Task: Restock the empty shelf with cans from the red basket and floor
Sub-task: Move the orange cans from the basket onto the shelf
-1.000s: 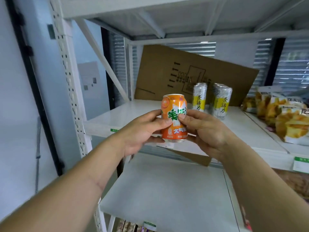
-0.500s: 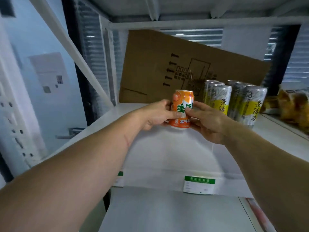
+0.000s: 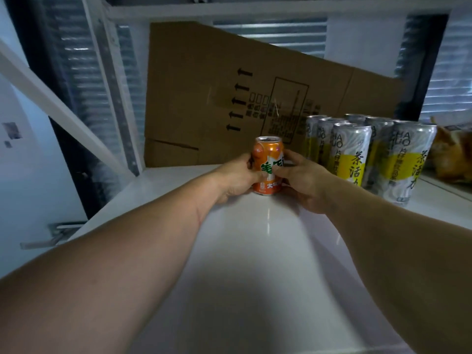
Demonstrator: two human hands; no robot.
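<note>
An orange can (image 3: 268,154) with green lettering stands upright on the white shelf (image 3: 255,238), deep toward the back. My left hand (image 3: 238,178) grips its left side and my right hand (image 3: 300,181) grips its right side, thumbs across the front label. The can's base looks to be touching the shelf board. Just to its right stands a group of several tall silver-and-yellow cans (image 3: 370,154). The red basket and the floor are out of sight.
A flattened cardboard box (image 3: 217,98) leans against the back of the shelf behind the cans. Orange snack bags (image 3: 452,152) lie at the far right. A white diagonal brace (image 3: 58,106) crosses the left side. The upper shelf beam (image 3: 255,10) runs overhead.
Both hands have carried the orange can from the shelf's front edge deep inward and down onto the shelf board, beside the silver-and-yellow cans. The view has moved closer into the shelf.
</note>
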